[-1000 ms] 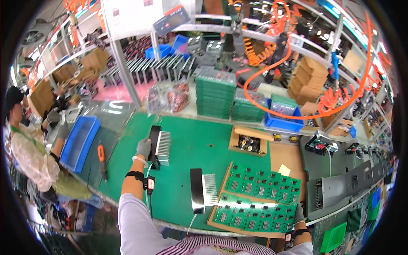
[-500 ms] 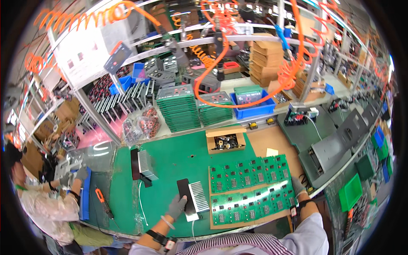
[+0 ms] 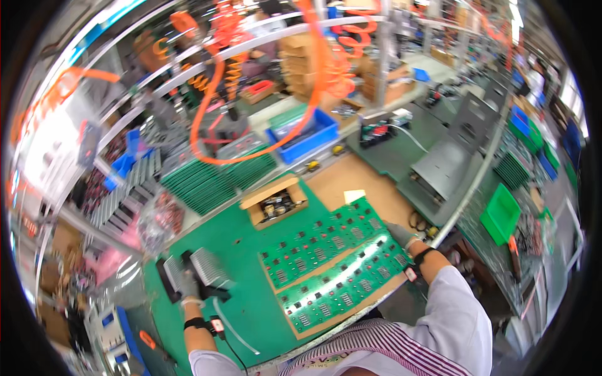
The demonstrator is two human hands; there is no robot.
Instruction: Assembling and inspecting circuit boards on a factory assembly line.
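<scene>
Here the left hand [image 3: 188,285] closes around a finned heatsink [image 3: 208,271] on the green mat [image 3: 241,241], while the right hand [image 3: 401,235], fingers loosely open, rests on the boards [image 3: 326,241]; a careless swing could knock the heatsink into them.

left hand [image 3: 188,285] partly hides finned heatsink [image 3: 207,269].

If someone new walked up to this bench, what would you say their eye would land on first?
Probably the two green circuit board panels lying side by side on a cardboard sheet in the middle of the green mat, with the right hand at their far corner. At the mat's left, the left hand rests on a finned silver heat sink. Overhead, orange coiled hoses loop across the shelves.
</scene>
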